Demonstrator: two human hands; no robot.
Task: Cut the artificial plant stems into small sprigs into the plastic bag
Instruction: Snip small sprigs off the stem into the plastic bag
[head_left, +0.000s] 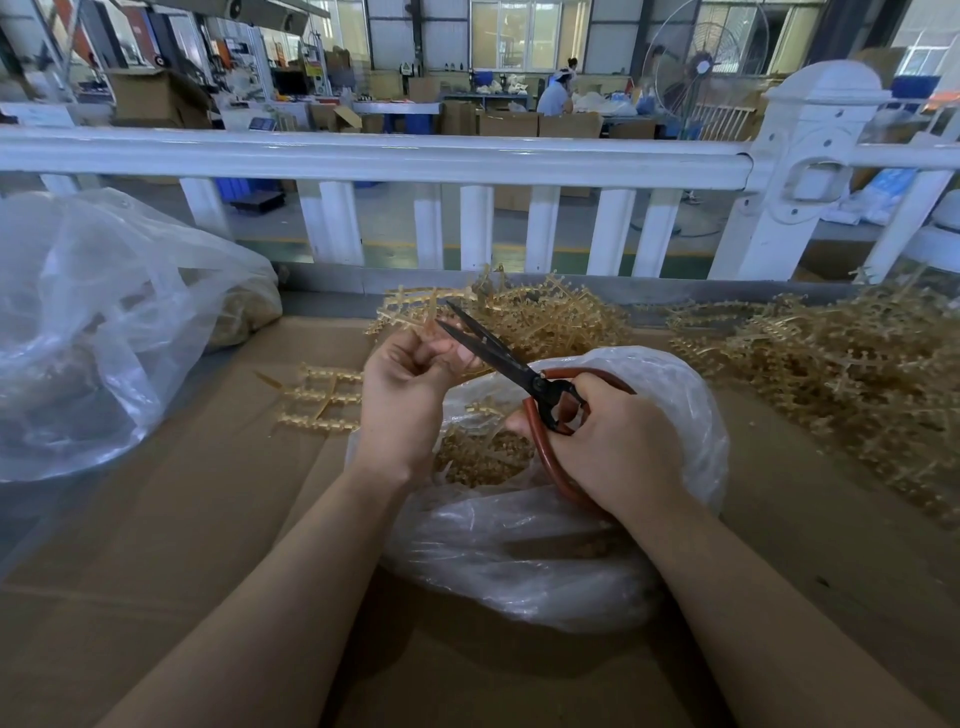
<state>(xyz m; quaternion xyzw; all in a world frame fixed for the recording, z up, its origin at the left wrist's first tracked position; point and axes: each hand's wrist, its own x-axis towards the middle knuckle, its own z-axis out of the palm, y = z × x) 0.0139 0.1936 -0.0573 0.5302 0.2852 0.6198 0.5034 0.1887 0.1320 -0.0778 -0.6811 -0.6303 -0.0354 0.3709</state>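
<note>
So we're mid-snip, and the plastic bag (530, 551) is our landmark for everything. It sits right in front of us on the cardboard-covered table (218, 545), mouth open, with a pile of cut sprigs (480, 457) already inside.

Over the bag's mouth, our right hand (618, 447) is curled through the red loops of the scissors (511, 366), whose blades stand apart and point up and away. Just left of the bag's mouth, our left hand (402, 387) has its fingers pinched together on a short piece of stem (430, 319) poking up beside the blades.

Judging by looks, this stuff is light, thin moulded plastic: springy, a bit snaggy with all those little nubs, not fragile. We'd pinch it on the main spine just below the cut line so it doesn't flick away, keeping it over the bag so pieces drop in.

Left of the bag lies a loose uncut branch (319, 397). Beyond the bag is a heap of stems (540, 314), and a bigger tangle (841, 358) off to its right. Far left of the bag sits a second, larger clear bag (104, 322).
</note>
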